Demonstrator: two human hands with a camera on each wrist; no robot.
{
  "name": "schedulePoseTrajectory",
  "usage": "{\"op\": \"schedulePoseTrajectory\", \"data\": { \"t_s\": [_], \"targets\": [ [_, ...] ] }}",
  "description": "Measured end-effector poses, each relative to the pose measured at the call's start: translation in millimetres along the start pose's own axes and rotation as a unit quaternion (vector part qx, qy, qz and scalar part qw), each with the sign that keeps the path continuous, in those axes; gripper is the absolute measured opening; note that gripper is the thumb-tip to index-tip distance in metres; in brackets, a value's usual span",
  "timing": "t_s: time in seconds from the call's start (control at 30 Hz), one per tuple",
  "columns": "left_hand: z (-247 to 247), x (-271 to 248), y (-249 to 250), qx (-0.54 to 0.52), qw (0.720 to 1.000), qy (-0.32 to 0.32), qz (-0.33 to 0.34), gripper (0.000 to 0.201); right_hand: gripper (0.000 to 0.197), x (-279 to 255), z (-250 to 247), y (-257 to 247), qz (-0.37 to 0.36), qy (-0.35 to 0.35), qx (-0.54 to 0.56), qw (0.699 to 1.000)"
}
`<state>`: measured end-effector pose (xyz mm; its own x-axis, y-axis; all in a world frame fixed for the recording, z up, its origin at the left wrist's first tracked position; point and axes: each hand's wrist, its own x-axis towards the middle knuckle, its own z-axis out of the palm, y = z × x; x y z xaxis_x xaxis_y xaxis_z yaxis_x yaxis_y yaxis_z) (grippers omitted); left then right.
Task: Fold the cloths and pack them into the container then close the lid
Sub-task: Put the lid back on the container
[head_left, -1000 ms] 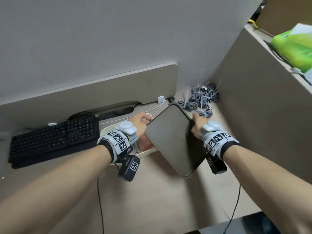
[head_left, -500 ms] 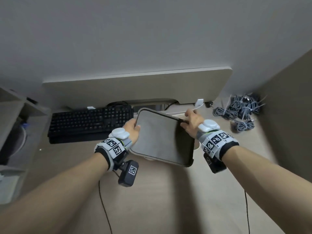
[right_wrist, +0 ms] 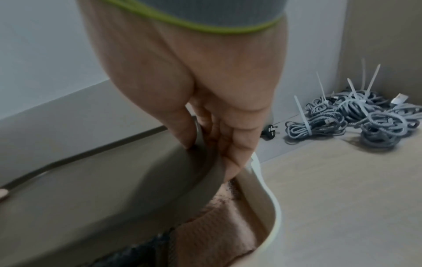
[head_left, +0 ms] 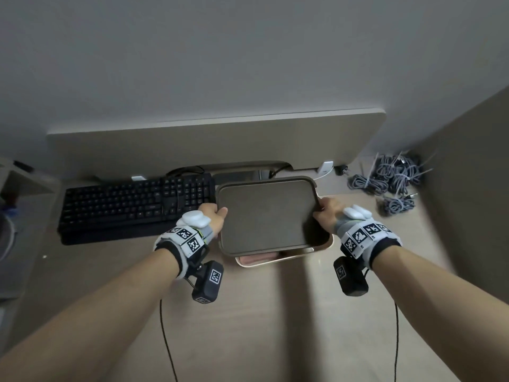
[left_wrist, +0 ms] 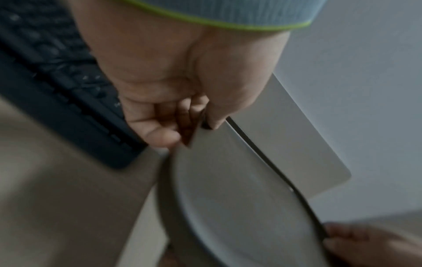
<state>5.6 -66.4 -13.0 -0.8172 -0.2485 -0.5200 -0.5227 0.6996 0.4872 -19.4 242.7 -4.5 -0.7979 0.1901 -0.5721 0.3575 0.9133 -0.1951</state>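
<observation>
Now we hold the lid [head_left: 265, 216] between our two hands, one on each short side, so that it stays level and square as it comes over the container [head_left: 323, 248]. Our left hand [head_left: 213, 217] pinches its edge with the thumb on top and the fingers curled beneath, and our right hand [head_left: 329, 215] grips the opposite edge the same way; this two-sided hold lets us steer both ends at once. The lid hovers just above the container and sits a little farther from us than it, so the near rim and a strip of pink cloth [head_left: 259, 260] show below our hands. From the right wrist we see the folded pink cloth [right_wrist: 212, 227] lying low inside, beside a darker one [right_wrist: 137, 252], which leaves room for the lid to seat. We judge the packing done and the closing step in hand; the lid needs drawing toward us and lowering. Left of our left hand lies a keyboard [head_left: 132, 205]; beyond our right hand, well apart, a heap of bundled cables [head_left: 391, 177].
</observation>
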Motion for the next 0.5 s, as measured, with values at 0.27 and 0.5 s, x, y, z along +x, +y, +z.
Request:
{"op": "schedulePoseTrajectory", "data": {
  "t_s": [0.27,0.5],
  "targets": [
    [-3,3,16,-0.009,0.999,-0.028,0.017,0.035,0.045,26,18,25,0.034,-0.005,-0.01,0.999],
    [-2,13,20,0.086,0.994,-0.039,0.057,0.03,0.034,-14,6,8,-0.001,0.026,-0.04,0.999]
  ]
}}
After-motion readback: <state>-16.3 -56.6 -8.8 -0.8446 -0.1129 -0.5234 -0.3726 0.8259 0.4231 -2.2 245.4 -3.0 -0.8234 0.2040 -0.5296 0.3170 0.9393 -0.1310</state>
